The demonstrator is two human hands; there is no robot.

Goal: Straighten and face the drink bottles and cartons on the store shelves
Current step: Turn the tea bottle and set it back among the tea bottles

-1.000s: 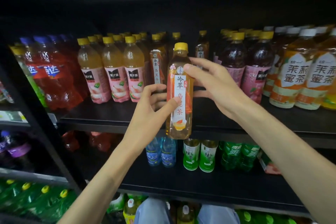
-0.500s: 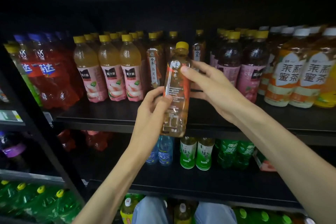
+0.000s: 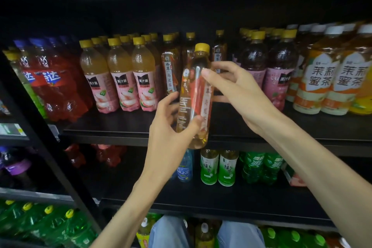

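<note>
A slim oolong tea bottle [image 3: 194, 94] with a yellow cap is held in the air in front of the upper shelf [image 3: 124, 130]. Its label front faces right, with the printed back side toward me. My left hand [image 3: 173, 127] grips its lower half, thumb across the front. My right hand [image 3: 235, 90] pinches its upper part from the right. More bottles of the same tea [image 3: 170, 72] stand behind in a row, with a gap in front.
Peach juice bottles [image 3: 120, 78] stand left of the gap, dark juice bottles [image 3: 277, 72] and jasmine tea bottles [image 3: 316, 78] to the right, red soda [image 3: 52, 84] far left. Green tea bottles [image 3: 219, 167] and a blue water bottle [image 3: 184, 169] stand on the shelf below.
The held tea bottle has been turned about its axis; its label front, facing me one second ago, now points right. Both hands shifted their grip around it.
</note>
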